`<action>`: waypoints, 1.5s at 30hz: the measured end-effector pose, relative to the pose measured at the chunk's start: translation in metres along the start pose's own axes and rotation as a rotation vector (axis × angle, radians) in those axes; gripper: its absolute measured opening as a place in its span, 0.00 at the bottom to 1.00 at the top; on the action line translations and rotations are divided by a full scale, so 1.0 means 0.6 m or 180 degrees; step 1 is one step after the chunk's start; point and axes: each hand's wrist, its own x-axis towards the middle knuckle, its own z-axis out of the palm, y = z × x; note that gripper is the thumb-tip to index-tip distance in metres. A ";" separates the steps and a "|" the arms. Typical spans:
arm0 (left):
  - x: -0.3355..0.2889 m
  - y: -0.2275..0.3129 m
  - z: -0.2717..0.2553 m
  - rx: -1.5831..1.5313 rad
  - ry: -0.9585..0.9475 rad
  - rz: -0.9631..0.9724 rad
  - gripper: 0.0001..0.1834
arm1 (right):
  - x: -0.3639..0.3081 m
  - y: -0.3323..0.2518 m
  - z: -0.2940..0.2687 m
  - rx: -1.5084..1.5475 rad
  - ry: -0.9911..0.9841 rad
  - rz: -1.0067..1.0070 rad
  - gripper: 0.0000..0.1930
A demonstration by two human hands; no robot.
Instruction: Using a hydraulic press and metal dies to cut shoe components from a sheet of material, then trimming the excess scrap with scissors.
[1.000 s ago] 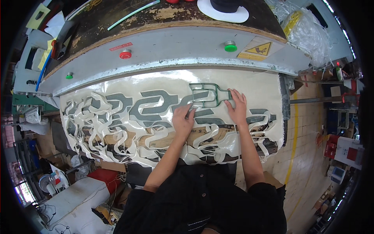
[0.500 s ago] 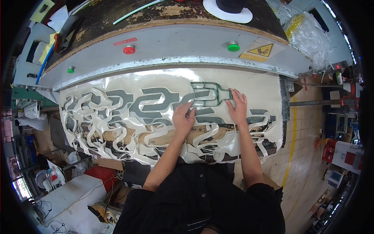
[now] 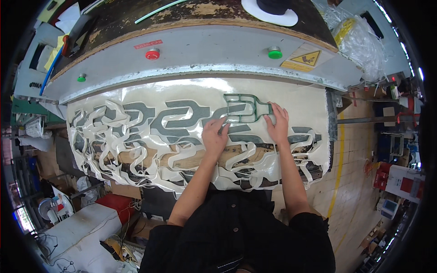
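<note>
Your landmark is the green metal open frame, forked in outline with thin upright walls (image 3: 255, 108); it lies on the glossy cream sheet (image 3: 306, 102), its broad end to your left and its narrow neck to your right. Your bare left hand (image 3: 215, 134) is at the frame's near left corner, fingers half curled and fingertips touching it; whether they pinch the wall, you cannot tell from this view. Your bare right hand (image 3: 278, 125) grips the frame's narrow right end, thumb on the near side and fingers on the far side.

Left of the frame, you have fork-shaped openings cut through the sheet, showing a dark grey surface (image 3: 180, 123). Farther left, loose curling cream offcut strips (image 3: 114, 119) lie tangled. Nearer you than the frame, a worn brown wooden surface (image 3: 193, 159) shows through gaps in the sheet.

Beyond the frame stands a long grey metal beam (image 3: 214, 52). On it, you face a round red push button (image 3: 152, 54) to the frame's far left, and a round green push button (image 3: 275, 53) and a yellow triangular warning sticker (image 3: 307, 58) to its far right.
</note>
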 end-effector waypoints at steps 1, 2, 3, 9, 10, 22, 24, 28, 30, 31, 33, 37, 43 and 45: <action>-0.002 -0.001 0.000 0.0004 0.0000 0.0059 0.16 | -0.001 0.000 -0.003 -0.0017 0.0014 0.0003 0.28; -0.003 -0.002 0.000 0.0015 0.0004 0.0046 0.16 | -0.002 0.000 -0.004 -0.0034 0.0029 0.0007 0.28; -0.003 -0.004 -0.001 0.0022 -0.0009 0.0111 0.18 | -0.004 -0.001 -0.005 -0.0042 0.0026 0.0026 0.28; 0.004 0.020 -0.004 -0.0247 0.0055 -0.0032 0.28 | -0.003 -0.006 -0.008 -0.0050 0.0071 -0.0025 0.29; 0.004 0.022 -0.003 -0.0209 0.0103 0.0036 0.26 | -0.003 -0.005 -0.010 -0.0054 0.0067 -0.0018 0.29; 0.002 0.006 -0.001 0.0050 -0.0040 0.0101 0.17 | 0.000 -0.009 -0.012 -0.0269 -0.0034 -0.0079 0.30; 0.000 0.003 0.000 0.0097 -0.0046 0.0151 0.17 | 0.001 -0.009 -0.015 -0.0305 -0.0116 -0.0098 0.30; 0.005 0.009 0.003 0.0118 -0.0082 0.0133 0.17 | 0.006 -0.011 -0.022 -0.0330 -0.0106 -0.0034 0.30; 0.009 0.011 0.003 0.0097 -0.0097 0.0125 0.17 | 0.014 -0.011 -0.027 -0.0298 -0.0086 -0.0043 0.30; 0.011 0.009 0.003 0.0150 -0.0089 0.0150 0.18 | 0.013 -0.011 -0.025 -0.0307 -0.0073 -0.0033 0.30; 0.012 0.007 -0.003 0.0195 -0.0074 0.0188 0.18 | 0.012 -0.017 -0.017 -0.0231 -0.0111 -0.0009 0.30; 0.018 0.027 -0.022 0.0096 -0.0081 0.0319 0.18 | 0.015 -0.018 -0.014 -0.0130 -0.0101 0.0022 0.31; -0.036 0.022 -0.141 0.0023 -0.0568 0.0967 0.16 | 0.015 -0.053 -0.025 0.0239 0.0222 -0.0110 0.32; -0.051 0.027 -0.186 0.0117 -0.1988 -0.0223 0.18 | 0.035 -0.075 -0.032 0.0323 0.0293 -0.0262 0.27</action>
